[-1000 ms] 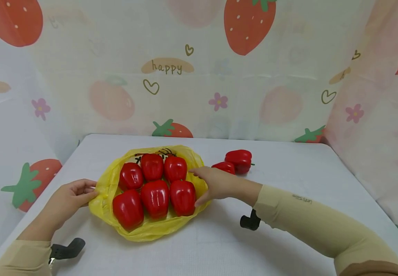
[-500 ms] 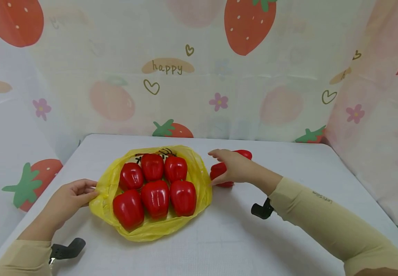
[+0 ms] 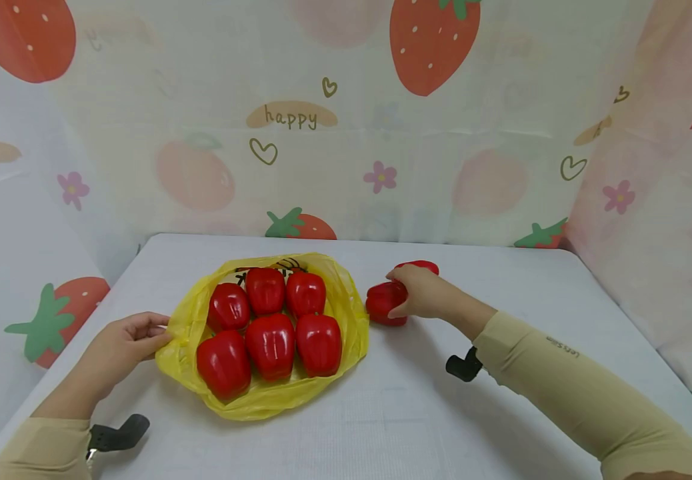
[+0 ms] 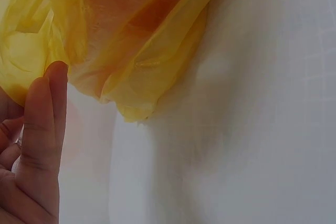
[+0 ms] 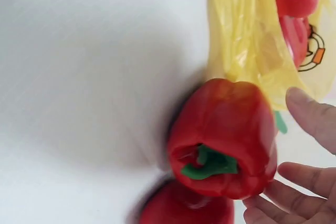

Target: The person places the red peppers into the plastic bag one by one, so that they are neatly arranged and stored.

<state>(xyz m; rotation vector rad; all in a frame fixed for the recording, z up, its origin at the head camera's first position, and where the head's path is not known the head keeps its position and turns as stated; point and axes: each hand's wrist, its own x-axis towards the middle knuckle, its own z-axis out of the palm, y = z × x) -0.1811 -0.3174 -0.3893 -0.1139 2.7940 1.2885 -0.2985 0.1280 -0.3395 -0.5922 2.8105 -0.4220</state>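
Observation:
A yellow plastic bag point(image 3: 355, 333) lies with its mouth spread wide, and several shiny red bell peppers point(image 3: 270, 347) sit inside it. At the bag's left edge my left hand point(image 3: 119, 347) pinches the thin plastic between thumb and fingers; the left wrist view shows the fingers point(image 4: 39, 124) against the bag point(image 4: 152, 72). My right hand point(image 3: 427, 293) reaches over a loose red bell pepper point(image 3: 382, 303) just right of the bag. In the right wrist view its fingertips touch the side of this bell pepper point(image 5: 226, 124), while the thumb point(image 5: 310, 114) stands apart from it.
Behind the right hand lies another red bell pepper point(image 3: 424, 265), partly covered by the hand. All rests on a white table point(image 3: 502, 293), enclosed by strawberry-patterned cloth point(image 3: 418, 193) at the back and sides. Black wrist-camera mounts point(image 3: 465, 365) stick out below both wrists.
My right hand has left the bag's right edge, moved right and back, and come down over the nearer loose bell pepper. The left hand keeps its hold on the bag.

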